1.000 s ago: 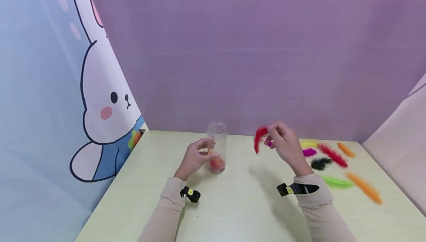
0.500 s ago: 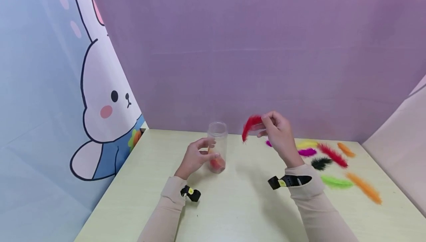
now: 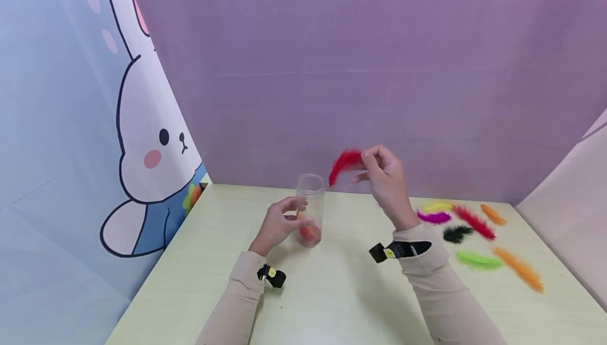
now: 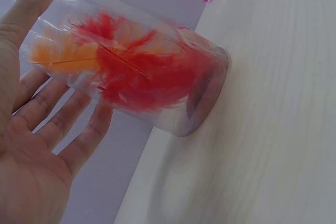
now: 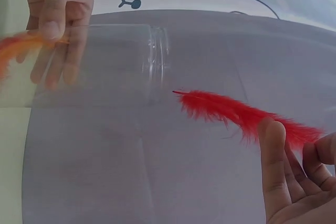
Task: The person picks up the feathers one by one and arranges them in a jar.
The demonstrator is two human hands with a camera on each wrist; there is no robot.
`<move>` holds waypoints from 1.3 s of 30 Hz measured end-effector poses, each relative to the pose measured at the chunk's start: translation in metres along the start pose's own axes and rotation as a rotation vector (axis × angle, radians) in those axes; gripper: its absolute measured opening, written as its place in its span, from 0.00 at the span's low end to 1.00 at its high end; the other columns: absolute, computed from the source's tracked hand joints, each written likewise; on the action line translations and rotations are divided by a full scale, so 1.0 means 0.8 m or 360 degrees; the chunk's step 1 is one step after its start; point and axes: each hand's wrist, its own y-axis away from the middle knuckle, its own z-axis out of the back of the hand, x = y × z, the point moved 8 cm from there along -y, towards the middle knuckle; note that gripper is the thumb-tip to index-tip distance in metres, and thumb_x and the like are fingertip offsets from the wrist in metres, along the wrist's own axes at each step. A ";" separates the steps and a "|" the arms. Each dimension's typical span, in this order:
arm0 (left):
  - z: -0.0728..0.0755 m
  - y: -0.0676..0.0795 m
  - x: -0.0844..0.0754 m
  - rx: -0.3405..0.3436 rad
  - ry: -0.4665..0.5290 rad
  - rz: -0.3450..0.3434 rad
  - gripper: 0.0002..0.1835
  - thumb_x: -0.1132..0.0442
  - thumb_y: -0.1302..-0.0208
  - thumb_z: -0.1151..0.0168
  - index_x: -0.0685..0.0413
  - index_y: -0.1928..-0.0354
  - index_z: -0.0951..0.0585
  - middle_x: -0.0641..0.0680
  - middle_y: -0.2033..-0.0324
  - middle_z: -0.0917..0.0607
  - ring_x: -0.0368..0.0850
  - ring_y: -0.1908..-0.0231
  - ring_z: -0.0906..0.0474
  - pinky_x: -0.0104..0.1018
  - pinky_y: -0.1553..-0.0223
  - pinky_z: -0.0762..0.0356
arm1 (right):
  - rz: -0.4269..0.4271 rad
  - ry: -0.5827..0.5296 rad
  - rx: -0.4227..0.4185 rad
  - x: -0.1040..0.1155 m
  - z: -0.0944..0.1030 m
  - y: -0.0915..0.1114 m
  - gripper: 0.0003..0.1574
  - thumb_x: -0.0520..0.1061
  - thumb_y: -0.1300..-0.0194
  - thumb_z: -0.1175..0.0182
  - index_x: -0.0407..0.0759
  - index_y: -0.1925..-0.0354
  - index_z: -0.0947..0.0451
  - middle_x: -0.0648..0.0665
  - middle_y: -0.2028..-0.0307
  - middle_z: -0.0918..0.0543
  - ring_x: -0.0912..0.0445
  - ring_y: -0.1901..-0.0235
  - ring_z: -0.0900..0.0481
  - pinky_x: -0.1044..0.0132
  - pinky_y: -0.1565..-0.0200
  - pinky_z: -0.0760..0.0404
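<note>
A tall clear jar (image 3: 315, 205) with an uncovered mouth stands upright on the table. My left hand (image 3: 281, 223) holds its side, thumb on one side and fingers round the other. Inside, low in the jar, red feathers (image 4: 149, 77) and an orange feather (image 4: 60, 59) show in the left wrist view. My right hand (image 3: 389, 187) pinches a red feather (image 3: 344, 164) between thumb and fingers, up in the air to the right of the jar's rim. In the right wrist view, the quill tip of this held feather (image 5: 231, 111) points at the jar mouth.
Loose feathers lie on the right of the pale table (image 3: 332, 303): yellow (image 3: 437, 207), magenta (image 3: 433, 217), red (image 3: 476, 222), dark (image 3: 458, 234), lime green (image 3: 479, 259) and orange (image 3: 519, 269). A purple cloth (image 3: 360, 71) hangs behind the table.
My right hand has risen and moved left with the red feather, bringing it close to the jar's rim. My left hand and the jar have stayed in place.
</note>
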 end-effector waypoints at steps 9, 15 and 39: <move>0.001 0.001 0.000 -0.0012 0.0009 0.0000 0.30 0.56 0.47 0.19 0.42 0.41 0.17 0.50 0.47 0.13 0.47 0.45 0.19 0.42 0.44 0.15 | 0.0094 -0.0047 -0.0016 0.015 -0.017 -0.007 0.17 0.46 0.21 0.47 0.30 0.57 0.27 0.47 0.64 0.16 0.59 0.68 0.12 0.64 0.66 0.10; 0.000 0.001 -0.001 -0.0001 0.0021 0.0019 0.31 0.57 0.47 0.19 0.45 0.39 0.18 0.54 0.45 0.13 0.49 0.44 0.19 0.47 0.42 0.15 | 0.0139 -0.0020 0.0005 0.009 -0.028 -0.012 0.17 0.45 0.21 0.47 0.29 0.57 0.26 0.34 0.60 0.14 0.57 0.66 0.12 0.65 0.67 0.11; -0.001 0.001 -0.002 0.0020 0.0015 0.0036 0.33 0.54 0.45 0.20 0.50 0.37 0.19 0.61 0.42 0.16 0.48 0.44 0.20 0.44 0.42 0.15 | 0.0062 0.0409 0.0221 -0.027 -0.053 -0.005 0.14 0.47 0.21 0.46 0.37 0.59 0.21 0.37 0.61 0.11 0.45 0.62 0.14 0.57 0.64 0.11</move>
